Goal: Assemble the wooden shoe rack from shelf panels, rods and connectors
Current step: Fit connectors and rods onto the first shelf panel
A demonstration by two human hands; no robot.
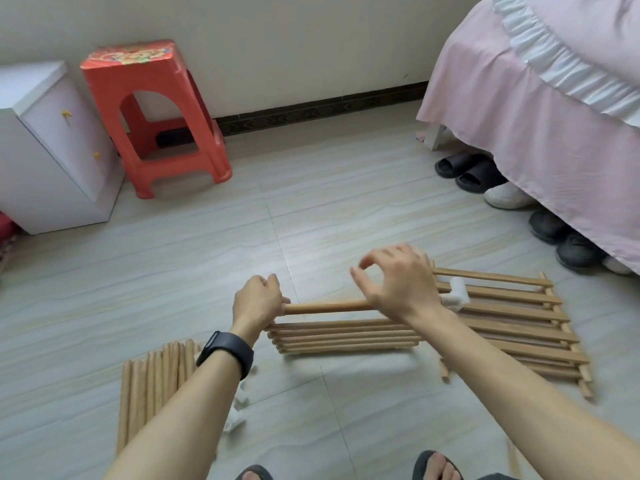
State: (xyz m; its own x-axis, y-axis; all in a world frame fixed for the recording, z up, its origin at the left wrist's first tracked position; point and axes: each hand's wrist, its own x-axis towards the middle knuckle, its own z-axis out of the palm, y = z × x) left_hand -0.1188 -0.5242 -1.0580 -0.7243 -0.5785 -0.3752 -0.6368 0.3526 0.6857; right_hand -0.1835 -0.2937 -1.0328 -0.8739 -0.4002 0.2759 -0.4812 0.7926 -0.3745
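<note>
Loose rods: bundled flat on the floor, near left.
Left hand: fingers clamped round the left end of a rod!
Rod: level, centre of the scene.
Shelf panel: standing on its long edge, just under the rod.
Right hand: over the rod's right end, fingers apart, loosely bent, gripping nothing.
Connector: white, lying on the flat panels.
Flat panels: stacked on the floor, right.
</note>
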